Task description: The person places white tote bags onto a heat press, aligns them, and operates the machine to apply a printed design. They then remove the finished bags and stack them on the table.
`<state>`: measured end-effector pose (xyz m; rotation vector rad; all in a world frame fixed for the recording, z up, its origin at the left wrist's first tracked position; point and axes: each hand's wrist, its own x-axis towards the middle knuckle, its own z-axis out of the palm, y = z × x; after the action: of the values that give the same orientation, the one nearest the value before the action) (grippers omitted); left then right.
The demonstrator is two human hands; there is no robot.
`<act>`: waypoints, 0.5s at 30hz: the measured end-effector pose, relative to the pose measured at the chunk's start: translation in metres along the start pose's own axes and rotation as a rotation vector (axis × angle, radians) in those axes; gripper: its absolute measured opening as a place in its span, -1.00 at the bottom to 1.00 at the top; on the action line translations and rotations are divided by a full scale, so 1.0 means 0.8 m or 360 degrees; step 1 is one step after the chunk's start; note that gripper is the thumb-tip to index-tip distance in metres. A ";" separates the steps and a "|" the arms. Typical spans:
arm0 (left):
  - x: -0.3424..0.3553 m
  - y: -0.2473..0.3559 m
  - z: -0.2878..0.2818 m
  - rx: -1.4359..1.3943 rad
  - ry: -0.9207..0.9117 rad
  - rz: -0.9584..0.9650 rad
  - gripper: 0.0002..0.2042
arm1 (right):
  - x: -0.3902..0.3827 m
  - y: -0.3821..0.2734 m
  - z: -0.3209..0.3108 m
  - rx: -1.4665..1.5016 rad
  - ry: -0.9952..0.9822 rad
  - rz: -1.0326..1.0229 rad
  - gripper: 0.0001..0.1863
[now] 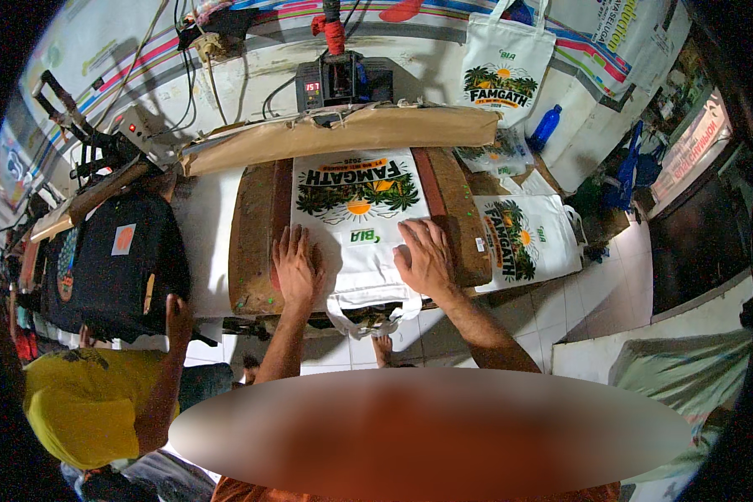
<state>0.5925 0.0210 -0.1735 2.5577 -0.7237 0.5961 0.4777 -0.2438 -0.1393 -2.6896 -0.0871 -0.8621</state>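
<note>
A white tote bag (360, 255) with a colourful palm-and-sun print lies printed side up, upside down to me, on the reddish pad of a heat press (462, 213), its straps hanging over the near edge. My left hand (299, 269) rests at the bag's left edge, fingers outstretched and flat. My right hand (424, 259) lies on its right side, fingers apart. A long padded strip wrapped in brown paper (335, 130) spans just beyond the bag, below a black controller (311, 90) with a lit display.
Printed bags lie at right (519, 251) and hang behind (506, 50), near a blue bottle (546, 125). At left, a co-worker in yellow (92, 397) has a hand (178, 316) by a black bag (109, 259) under another press (79, 138). Green fabric (661, 368) lies lower right.
</note>
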 end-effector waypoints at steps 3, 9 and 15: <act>-0.001 0.001 0.003 -0.0035 -0.0093 -0.0081 -0.50 | 0.000 0.000 0.002 -0.0036 -0.0002 0.0007 -0.47; -0.002 -0.002 0.018 -0.0002 0.0107 0.0048 -0.55 | 0.000 0.000 0.006 -0.0064 0.0031 0.0009 -0.48; -0.003 -0.007 0.022 0.0022 0.0098 0.0089 -0.52 | -0.001 0.000 0.003 -0.0031 0.0009 0.0037 -0.50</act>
<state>0.5986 0.0181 -0.1907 2.5273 -0.7743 0.6970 0.4789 -0.2433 -0.1419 -2.7008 -0.0461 -0.8679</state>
